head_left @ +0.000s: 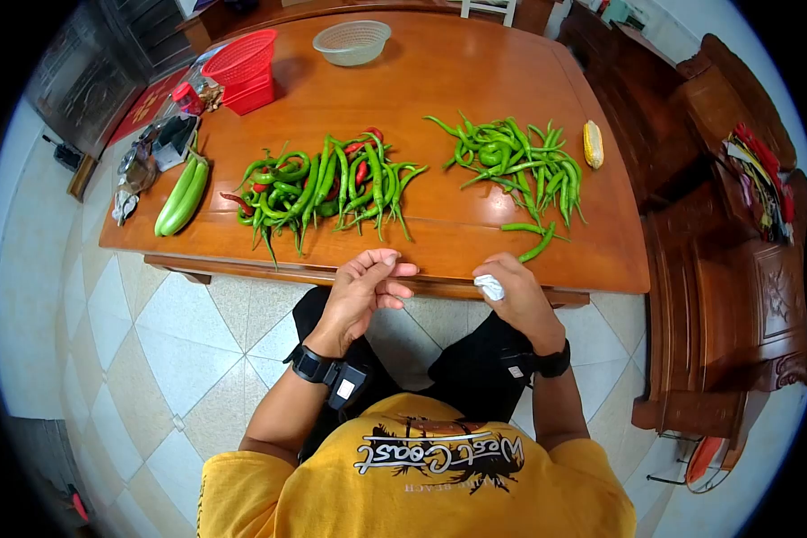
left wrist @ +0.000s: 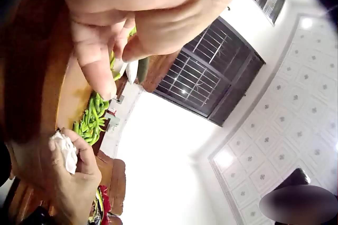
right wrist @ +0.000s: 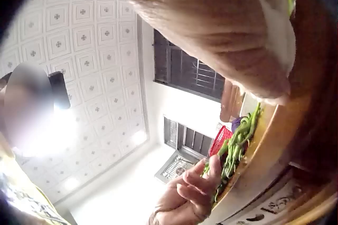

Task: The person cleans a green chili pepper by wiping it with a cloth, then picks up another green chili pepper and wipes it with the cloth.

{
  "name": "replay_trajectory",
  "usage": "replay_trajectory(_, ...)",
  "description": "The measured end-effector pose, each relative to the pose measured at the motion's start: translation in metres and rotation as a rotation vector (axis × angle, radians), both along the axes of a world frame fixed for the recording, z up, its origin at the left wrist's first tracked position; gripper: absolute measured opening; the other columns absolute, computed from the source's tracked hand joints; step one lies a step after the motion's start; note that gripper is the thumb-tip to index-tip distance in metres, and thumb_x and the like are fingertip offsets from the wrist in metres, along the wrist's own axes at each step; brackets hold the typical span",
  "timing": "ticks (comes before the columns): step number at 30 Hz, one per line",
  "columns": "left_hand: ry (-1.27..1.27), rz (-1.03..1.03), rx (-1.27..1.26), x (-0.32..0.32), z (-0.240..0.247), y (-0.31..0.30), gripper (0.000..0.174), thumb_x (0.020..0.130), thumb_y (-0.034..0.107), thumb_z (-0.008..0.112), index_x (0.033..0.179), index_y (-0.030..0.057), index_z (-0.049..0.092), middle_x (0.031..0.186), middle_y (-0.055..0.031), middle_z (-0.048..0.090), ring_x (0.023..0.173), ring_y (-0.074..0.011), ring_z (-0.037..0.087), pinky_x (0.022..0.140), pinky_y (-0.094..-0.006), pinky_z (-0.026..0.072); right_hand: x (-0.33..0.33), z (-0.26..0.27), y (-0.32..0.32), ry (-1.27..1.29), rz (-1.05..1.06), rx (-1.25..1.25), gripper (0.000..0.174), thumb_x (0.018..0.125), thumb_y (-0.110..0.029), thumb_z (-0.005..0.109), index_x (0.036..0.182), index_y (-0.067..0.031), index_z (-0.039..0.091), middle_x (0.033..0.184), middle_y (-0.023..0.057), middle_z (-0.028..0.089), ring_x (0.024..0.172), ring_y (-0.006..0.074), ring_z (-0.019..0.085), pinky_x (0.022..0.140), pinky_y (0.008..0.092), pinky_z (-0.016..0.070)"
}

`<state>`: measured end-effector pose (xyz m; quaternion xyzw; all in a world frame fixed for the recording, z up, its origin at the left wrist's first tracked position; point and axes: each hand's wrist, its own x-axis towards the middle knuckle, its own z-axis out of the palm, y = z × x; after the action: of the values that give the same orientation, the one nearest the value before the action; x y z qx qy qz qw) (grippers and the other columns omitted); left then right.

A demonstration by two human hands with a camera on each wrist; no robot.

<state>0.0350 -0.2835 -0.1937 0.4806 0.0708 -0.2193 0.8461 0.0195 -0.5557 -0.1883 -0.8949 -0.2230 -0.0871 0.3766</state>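
At the table's front edge, the right hand (head_left: 518, 300) grips a crumpled white tissue (head_left: 490, 287), also seen in the left wrist view as a white wad (left wrist: 66, 152). Beside it the left hand (head_left: 360, 294) holds nothing, its fingers loosely bent, palm turned inward. Beyond the left hand lies a large pile of green peppers (head_left: 318, 188) with some red ones mixed in. A second pile of green peppers (head_left: 529, 161) is on the right, with a couple of loose peppers (head_left: 536, 244) at its near side.
Two pale green eggplants (head_left: 182, 197) lie at the left, near jars (head_left: 136, 169). Red baskets (head_left: 245, 76) and a pale basket (head_left: 351, 45) stand at the back. A corn cob (head_left: 593, 145) lies near the right edge of the wooden table (head_left: 386, 90). Carved wooden furniture (head_left: 726, 296) stands at right.
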Motion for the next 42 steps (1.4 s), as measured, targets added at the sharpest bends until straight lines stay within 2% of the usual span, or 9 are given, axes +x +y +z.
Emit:
replay_trajectory(8, 0.035, -0.243, 0.109, -0.004, -0.001, -0.019, 0.030, 0.100, 0.022, 0.056, 0.120, -0.0005, 0.061, 0.110, -0.0127, 0.070, 0.078, -0.0154, 0.071, 0.060, -0.0257, 0.0589, -0.002, 0.000, 0.007, -0.089, 0.039, 0.001, 0.030, 0.070, 0.006, 0.073, 0.097, -0.0036, 0.066, 0.094, 0.0134, 0.062, 0.090, 0.0331, 0.063, 0.077, 0.0371, 0.0512)
replay_trajectory(16, 0.064, -0.522, 0.136, -0.004, -0.018, -0.033, 0.037, 0.101, 0.036, 0.056, 0.110, 0.0018, 0.067, 0.093, -0.0052, 0.069, 0.077, -0.0094, 0.065, 0.064, -0.0210, 0.0535, -0.024, 0.016, 0.051, -0.129, 0.394, 0.255, 0.028, 0.071, 0.005, 0.072, 0.097, -0.0022, 0.064, 0.100, 0.0093, 0.061, 0.091, 0.0292, 0.063, 0.078, 0.0359, 0.0517)
replay_trajectory(20, 0.099, -0.415, -0.076, -0.012, -0.021, -0.043, 0.029, 0.100, 0.025, 0.058, 0.112, 0.0005, 0.066, 0.095, -0.0043, 0.069, 0.083, -0.0098, 0.066, 0.072, -0.0207, 0.0538, -0.027, 0.011, 0.057, -0.102, 0.439, 0.245, 0.028, 0.072, 0.006, 0.071, 0.098, -0.0012, 0.063, 0.103, 0.0092, 0.062, 0.092, 0.0289, 0.063, 0.080, 0.0362, 0.0520)
replay_trajectory(23, 0.141, -0.387, -0.107, -0.013, -0.025, -0.043, 0.027, 0.098, 0.022, 0.061, 0.116, 0.0010, 0.066, 0.094, -0.0040, 0.069, 0.076, -0.0083, 0.064, 0.064, -0.0200, 0.0516, -0.028, 0.013, 0.054, -0.044, 0.462, 0.264, 0.029, 0.075, 0.007, 0.070, 0.102, -0.0007, 0.064, 0.100, 0.0103, 0.063, 0.089, 0.0291, 0.064, 0.078, 0.0366, 0.0528)
replay_trajectory(26, 0.160, -0.455, -0.168, -0.010, -0.039, -0.033, 0.025, 0.096, 0.018, 0.065, 0.115, 0.0021, 0.065, 0.091, -0.0043, 0.069, 0.067, -0.0066, 0.059, 0.055, -0.0195, 0.0466, -0.026, 0.015, 0.049, -0.071, 0.326, 0.315, 0.028, 0.080, 0.005, 0.068, 0.107, -0.0005, 0.064, 0.097, 0.0122, 0.064, 0.085, 0.0301, 0.065, 0.074, 0.0373, 0.0534)
replay_trajectory(30, 0.203, -0.379, -0.101, -0.010, -0.023, -0.033, 0.022, 0.093, 0.013, 0.067, 0.113, 0.0031, 0.065, 0.088, -0.0053, 0.069, 0.061, -0.0066, 0.055, 0.050, -0.0195, 0.0421, -0.014, 0.016, 0.032, -0.052, 0.001, 0.263, 0.020, 0.094, -0.007, 0.058, 0.111, 0.0010, 0.064, 0.093, 0.0161, 0.061, 0.081, 0.0294, 0.062, 0.072, 0.0332, 0.0488)
replay_trajectory(34, 0.205, -0.356, -0.070, -0.010, -0.021, -0.032, 0.023, 0.093, 0.013, 0.067, 0.114, 0.0029, 0.065, 0.088, -0.0057, 0.069, 0.060, -0.0067, 0.054, 0.049, -0.0195, 0.0420, -0.015, 0.016, 0.034, 0.059, -0.045, 0.179, 0.030, 0.096, -0.012, 0.056, 0.123, 0.0007, 0.057, 0.097, 0.0179, 0.057, 0.086, 0.0349, 0.061, 0.075, 0.0392, 0.0487)
replay_trajectory(38, 0.225, -0.336, -0.072, -0.012, -0.021, -0.033, 0.023, 0.093, 0.012, 0.066, 0.113, 0.0018, 0.065, 0.086, -0.0064, 0.068, 0.059, -0.0070, 0.055, 0.048, -0.0195, 0.0414, -0.019, 0.001, 0.051, 0.039, 0.071, 0.125, 0.033, 0.093, -0.004, 0.054, 0.125, 0.0010, 0.055, 0.101, 0.0204, 0.058, 0.095, 0.0373, 0.059, 0.083, 0.0410, 0.0477)
replay_trajectory(42, 0.184, -0.355, -0.037, -0.012, -0.024, -0.029, 0.022, 0.093, 0.011, 0.065, 0.113, 0.0002, 0.065, 0.085, -0.0068, 0.068, 0.057, -0.0071, 0.054, 0.047, -0.0197, 0.0408, -0.010, -0.005, 0.046, 0.008, -0.059, 0.152, 0.037, 0.089, 0.002, 0.056, 0.125, 0.0010, 0.050, 0.110, 0.0233, 0.060, 0.101, 0.0414, 0.059, 0.086, 0.0434, 0.0482)
